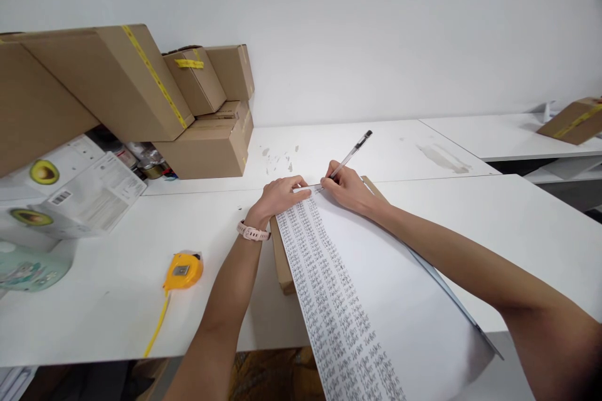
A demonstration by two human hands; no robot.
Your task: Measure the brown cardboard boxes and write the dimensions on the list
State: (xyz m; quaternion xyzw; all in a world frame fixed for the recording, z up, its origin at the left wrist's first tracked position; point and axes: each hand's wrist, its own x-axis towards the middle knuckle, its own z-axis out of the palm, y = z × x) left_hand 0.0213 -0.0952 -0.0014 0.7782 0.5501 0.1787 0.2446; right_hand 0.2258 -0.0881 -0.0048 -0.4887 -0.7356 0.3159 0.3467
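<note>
A large white sheet of paper (376, 276) slopes toward me, its left part covered with several columns of handwritten black marks. My right hand (345, 187) is closed around a clear-barrelled pen (352, 151) with a dark end, its tip low by the top edge of the sheet near a fresh column. My left hand (281, 195) grips the sheet's top left edge, thumb on the paper and fingers over the edge; a pink-strapped band (253, 230) is on that wrist. Under the sheet, a cardboard box (281, 260) shows at the left, and a thin bluish board edge (451, 294) at the right.
Several cardboard boxes (202, 150) are stacked against the wall at left, beside a white avocado-printed carton (94, 194). An orange tape measure (184, 270) lies on the white table (221, 319), its yellow tape partly out. A pale green bottle (32, 266) sits far left; another taped box (574, 122) stands far right.
</note>
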